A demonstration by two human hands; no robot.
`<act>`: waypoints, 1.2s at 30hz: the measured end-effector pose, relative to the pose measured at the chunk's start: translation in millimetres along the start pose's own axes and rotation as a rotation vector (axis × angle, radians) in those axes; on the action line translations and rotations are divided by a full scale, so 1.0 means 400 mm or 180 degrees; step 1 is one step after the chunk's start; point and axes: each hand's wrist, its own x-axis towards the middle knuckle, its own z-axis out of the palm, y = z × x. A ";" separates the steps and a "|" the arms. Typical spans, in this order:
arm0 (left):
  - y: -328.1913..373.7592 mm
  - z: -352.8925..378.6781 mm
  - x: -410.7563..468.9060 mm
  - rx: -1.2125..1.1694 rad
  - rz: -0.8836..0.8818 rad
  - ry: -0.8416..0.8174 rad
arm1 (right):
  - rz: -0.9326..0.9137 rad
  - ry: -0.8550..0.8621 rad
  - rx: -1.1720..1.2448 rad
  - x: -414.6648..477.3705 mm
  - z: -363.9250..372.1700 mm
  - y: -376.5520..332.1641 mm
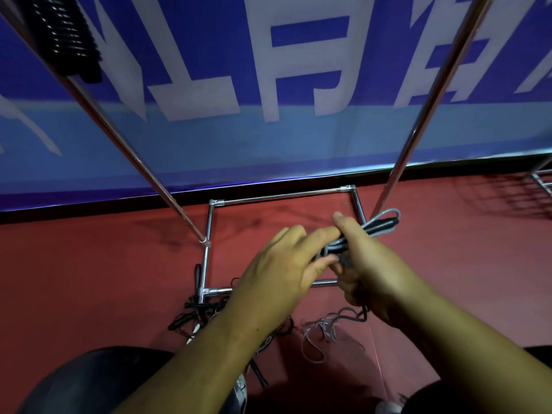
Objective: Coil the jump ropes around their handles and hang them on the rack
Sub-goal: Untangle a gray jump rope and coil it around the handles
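Here the right hand [369, 264] grips the grey jump rope with black handles [380, 227]; the fingers [322, 236] of the left hand [280, 264] pinch its coils.

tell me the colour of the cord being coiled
Grey cord, wound on black handles; it shows best in the head view.

The red floor [104, 279] bears the rack's chrome base frame [210, 225] beneath the grip, a black rope tangle [194, 307] lower left, and grey jump rope [312, 330] slack just below.

Blue lettered banner [209, 144]; red floor [89, 279]
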 end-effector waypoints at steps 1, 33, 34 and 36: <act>0.005 0.002 -0.001 -0.0024 -0.0032 -0.0060 | -0.0065 0.0096 0.0019 0.003 0.001 0.000; -0.009 -0.051 0.024 -0.2726 -0.1491 0.0009 | -0.1198 -0.0732 -0.0715 -0.012 0.012 0.003; -0.011 -0.049 0.025 -0.2700 -0.1489 0.0070 | -0.1250 -0.0727 -0.0706 -0.009 0.014 0.007; -0.016 -0.044 0.027 -0.2806 -0.1575 0.0181 | -0.1351 -0.0690 -0.0770 -0.004 0.017 0.013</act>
